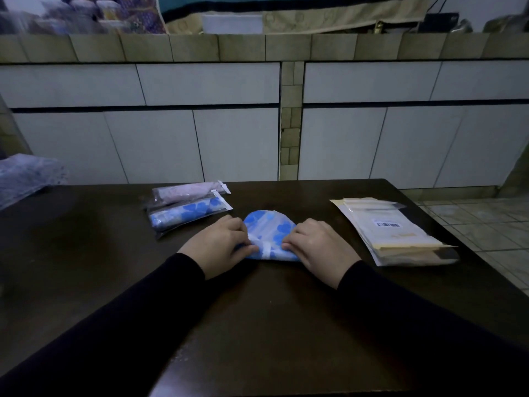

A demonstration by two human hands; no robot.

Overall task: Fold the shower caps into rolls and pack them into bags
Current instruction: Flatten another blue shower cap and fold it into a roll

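A white shower cap with blue hearts (269, 233) lies folded flat on the dark table (257, 310), its rounded edge pointing away from me. My left hand (219, 247) pinches its near left corner, thumb and fingers curled on the plastic. My right hand (317, 247) pinches the near right corner the same way. Behind and to the left lie two packed bags: a blue-heart roll (190, 214) and a pink roll (189, 191).
A stack of empty clear bags with a barcode label (392, 230) lies at the right of the table. A crumpled pale plastic heap (25, 176) sits at the far left edge. White cabinet doors stand behind the table; tiled floor shows at the right.
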